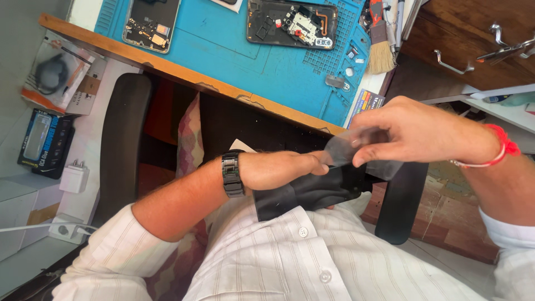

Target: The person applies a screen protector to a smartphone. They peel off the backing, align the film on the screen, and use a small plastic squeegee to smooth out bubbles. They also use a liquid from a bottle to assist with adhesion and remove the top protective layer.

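Both hands, the left hand (281, 169) and right hand (415, 131), are pinching a clear plastic film (356, 149) just below the tabletop's (223, 89) near edge.

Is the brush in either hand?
No. The brush lies at the blue mat's edge, while both the left hand and right hand pinch a clear film.
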